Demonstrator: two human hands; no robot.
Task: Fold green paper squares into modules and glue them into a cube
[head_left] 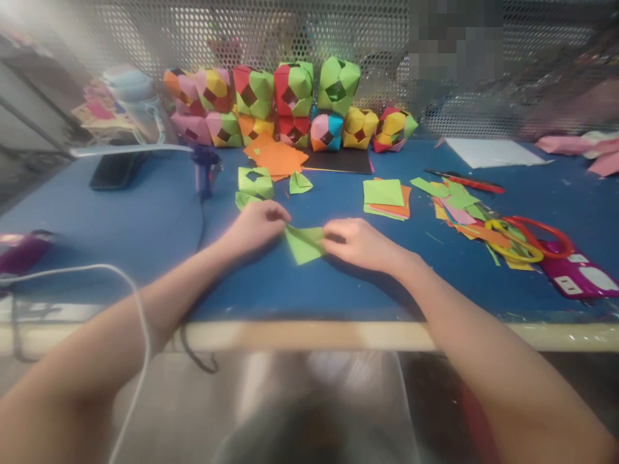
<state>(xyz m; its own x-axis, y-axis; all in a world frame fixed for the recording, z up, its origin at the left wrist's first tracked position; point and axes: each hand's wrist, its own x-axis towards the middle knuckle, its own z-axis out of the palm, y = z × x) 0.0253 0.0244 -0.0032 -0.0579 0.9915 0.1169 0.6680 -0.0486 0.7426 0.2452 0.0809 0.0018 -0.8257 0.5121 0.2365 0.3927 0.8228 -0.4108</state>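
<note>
A green sheet of origami paper (304,246), folded to a triangle-like shape, is held just above the blue table near its front. My left hand (258,222) pinches its left corner, fingers closed. On the opposite corner, my right hand (355,241) is closed too, with thumb and fingertips together. Just beyond my left hand lie a green folded paper piece with a hole (255,183) and a small green folded unit (300,183). A stack of green and orange paper squares (383,195) rests past my right hand.
Several colourful paper balls (293,90) stand stacked at the back, before a perforated metal panel. Orange sheets (275,156) lie in front of them. At right are paper scraps (459,206), scissors (522,245) and a purple packet (580,274). A glue gun (204,171) stands at left; a white cable (138,303) crosses my left arm.
</note>
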